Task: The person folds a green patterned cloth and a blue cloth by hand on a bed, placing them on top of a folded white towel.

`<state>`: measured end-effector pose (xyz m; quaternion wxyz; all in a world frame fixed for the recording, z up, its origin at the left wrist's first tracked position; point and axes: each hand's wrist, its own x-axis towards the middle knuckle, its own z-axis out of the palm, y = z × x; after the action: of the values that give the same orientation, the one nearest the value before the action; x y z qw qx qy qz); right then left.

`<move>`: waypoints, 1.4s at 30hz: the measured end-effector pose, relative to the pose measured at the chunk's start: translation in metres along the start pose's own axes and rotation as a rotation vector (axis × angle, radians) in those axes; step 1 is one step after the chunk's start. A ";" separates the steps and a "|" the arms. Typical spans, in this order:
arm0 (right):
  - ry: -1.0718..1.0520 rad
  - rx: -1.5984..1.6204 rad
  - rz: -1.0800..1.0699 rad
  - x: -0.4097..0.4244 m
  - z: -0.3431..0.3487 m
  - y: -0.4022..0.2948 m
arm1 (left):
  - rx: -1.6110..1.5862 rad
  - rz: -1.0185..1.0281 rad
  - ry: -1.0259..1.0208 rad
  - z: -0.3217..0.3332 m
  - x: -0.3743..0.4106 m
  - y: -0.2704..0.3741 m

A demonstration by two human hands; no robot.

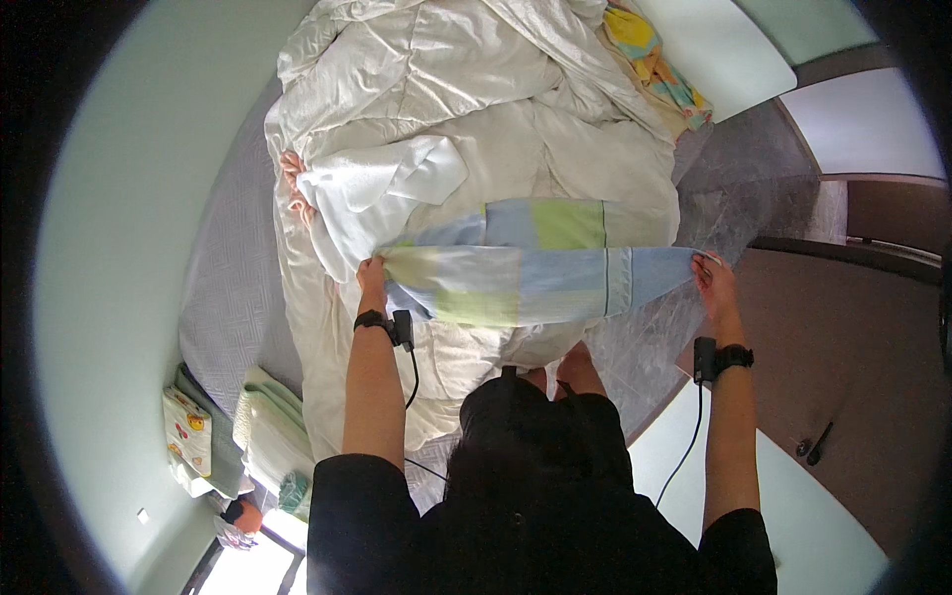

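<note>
A cloth in blue, green and white checks (513, 286) is stretched sideways between my two hands, just above the bed. My left hand (372, 277) pinches its left end. At the far right, my right hand (714, 286) grips the pale blue corner, which tapers to the fingers. More cloth of the same checks (569, 223) spreads behind the stretched strip, over the cream quilt (476, 119). Beyond my left hand lies a crumpled white cloth (372, 186), with a bit of pink fabric (292, 167) at its left edge.
Grey bedding (234, 297) runs along the wall at left. Folded textiles (271, 424) are stacked at lower left. A yellow patterned cloth (654, 59) hangs by a white panel (725, 52). At right are the grey tiled floor (736, 171) and a brown door (833, 335) with a black handle.
</note>
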<state>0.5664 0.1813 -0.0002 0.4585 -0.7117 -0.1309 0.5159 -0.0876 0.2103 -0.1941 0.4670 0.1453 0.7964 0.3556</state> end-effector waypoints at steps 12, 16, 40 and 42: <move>-0.011 -0.135 0.056 0.004 0.007 0.014 | -0.142 0.081 0.043 -0.020 -0.001 -0.006; 0.352 -0.710 -0.278 0.033 -0.007 0.026 | -0.223 0.069 0.088 -0.004 -0.025 0.010; -0.014 -0.398 0.078 0.140 0.052 0.049 | 0.171 0.176 0.123 -0.043 -0.045 0.040; -0.028 -0.322 0.136 0.137 0.057 0.044 | 0.101 0.153 0.070 -0.030 -0.057 0.047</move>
<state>0.5641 0.2773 -0.1211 0.3007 -0.7758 -0.1700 0.5280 -0.0882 0.1980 -0.1153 0.4027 0.2167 0.8156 0.3546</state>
